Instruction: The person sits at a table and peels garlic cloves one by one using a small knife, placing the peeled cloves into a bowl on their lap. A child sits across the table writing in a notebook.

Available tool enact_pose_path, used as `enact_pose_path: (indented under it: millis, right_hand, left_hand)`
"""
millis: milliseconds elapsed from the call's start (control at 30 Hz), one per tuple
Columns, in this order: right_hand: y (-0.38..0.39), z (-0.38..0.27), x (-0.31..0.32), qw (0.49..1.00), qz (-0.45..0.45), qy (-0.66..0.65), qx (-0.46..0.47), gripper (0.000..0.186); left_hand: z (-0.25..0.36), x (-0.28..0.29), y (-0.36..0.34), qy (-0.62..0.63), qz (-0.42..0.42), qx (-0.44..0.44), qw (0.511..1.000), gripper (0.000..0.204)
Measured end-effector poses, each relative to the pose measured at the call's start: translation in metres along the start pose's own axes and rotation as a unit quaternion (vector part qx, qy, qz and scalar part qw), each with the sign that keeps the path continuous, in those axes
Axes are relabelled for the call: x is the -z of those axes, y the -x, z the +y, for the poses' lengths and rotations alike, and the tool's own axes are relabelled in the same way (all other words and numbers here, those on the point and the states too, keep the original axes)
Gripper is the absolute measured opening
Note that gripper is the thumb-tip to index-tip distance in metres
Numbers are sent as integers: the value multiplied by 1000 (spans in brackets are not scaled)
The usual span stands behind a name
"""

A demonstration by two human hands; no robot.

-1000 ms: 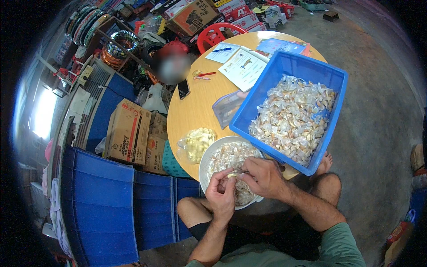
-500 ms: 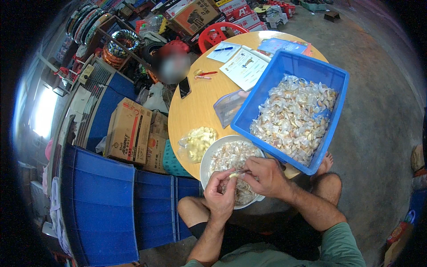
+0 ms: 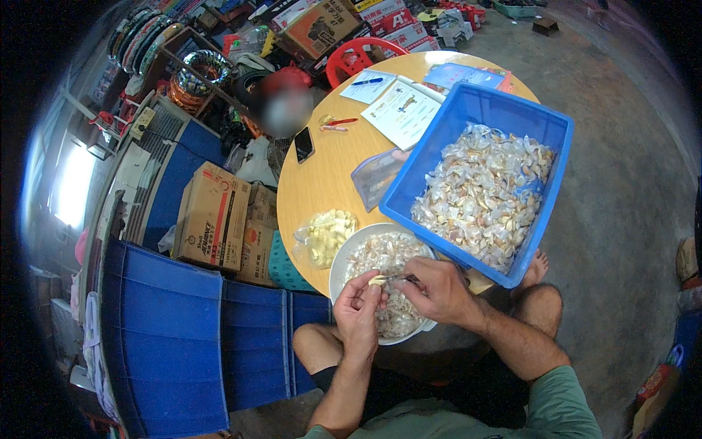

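Note:
Over a white bowl [image 3: 338, 265] of pale papery skins and cloves, my left hand [image 3: 357, 314] pinches a pale garlic clove [image 3: 376, 280]. My right hand [image 3: 435, 293] grips a small metal tool [image 3: 395, 277], perhaps a knife, whose tip is at the clove. Left of the bowl lies a clear bag [image 3: 325, 238] of peeled yellowish cloves. A large blue plastic bin [image 3: 553, 170] full of cloves and loose skins sits to the upper right, beside the bowl.
The round wooden table [image 3: 311, 183] also holds a phone [image 3: 303, 144], pens [image 3: 338, 122], open booklets [image 3: 402, 110] and a zip pouch [image 3: 373, 179]. A red chair [image 3: 344, 62] stands behind it. Cardboard boxes [image 3: 212, 212] and blue panels [image 3: 164, 322] are at the left, my bare foot [image 3: 537, 267] below the bin.
My left hand has shifted slightly left and up with the clove, tilting it. My right hand's thumb and the tool show more clearly apart from the left fingers.

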State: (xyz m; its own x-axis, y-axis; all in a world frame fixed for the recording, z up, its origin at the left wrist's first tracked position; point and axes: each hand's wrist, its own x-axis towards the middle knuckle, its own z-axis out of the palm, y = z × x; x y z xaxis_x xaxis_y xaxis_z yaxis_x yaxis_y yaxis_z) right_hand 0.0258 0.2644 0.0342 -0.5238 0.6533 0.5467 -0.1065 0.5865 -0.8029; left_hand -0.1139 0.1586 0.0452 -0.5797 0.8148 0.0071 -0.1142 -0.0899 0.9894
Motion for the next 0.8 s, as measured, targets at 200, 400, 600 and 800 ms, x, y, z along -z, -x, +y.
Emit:
enact_pose_path:
  millis: [200,400,600,800]
  right_hand:
    - [2,0,-2,999,-4,20,-37,19]
    - [0,-4,2,998,-47,26,-14,21]
    - [1,-1,1,998,-39,46,2,23]
    - [0,-3,5,997,-70,26,-12,20]
  left_hand:
    - [3,-2,3,-28,6,-6,1000,24]
    - [9,-7,9,-161,-2,-63,985,22]
    - [12,-8,10,-207,-16,-107,972,22]
    - [11,1,7,-273,-43,-187,943,22]
